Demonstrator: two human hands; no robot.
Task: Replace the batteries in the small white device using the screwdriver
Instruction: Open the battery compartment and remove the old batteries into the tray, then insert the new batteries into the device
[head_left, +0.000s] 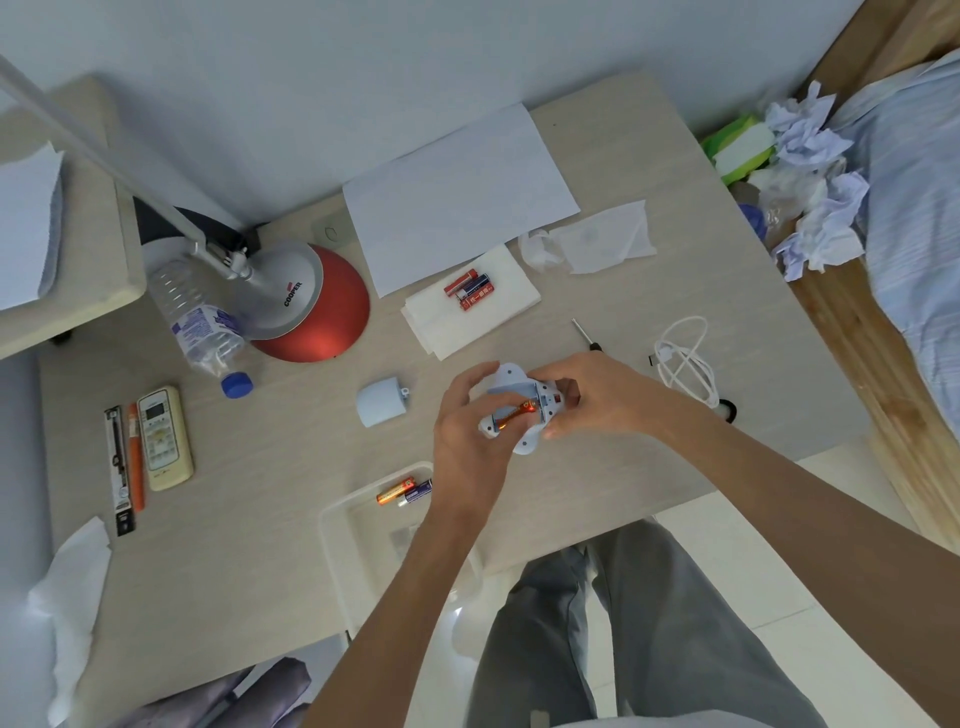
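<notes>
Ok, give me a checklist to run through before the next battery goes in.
1. Device held steady by left hand and right hand: ok.
2. Cover off, compartment open: ok.
3. Orange battery fully seated: cannot tell.
4. Polarity matches markings: cannot tell.
5. Batteries on the tissue close by: ok.
6. Screwdriver on the table, beside the right hand: ok.
</notes>
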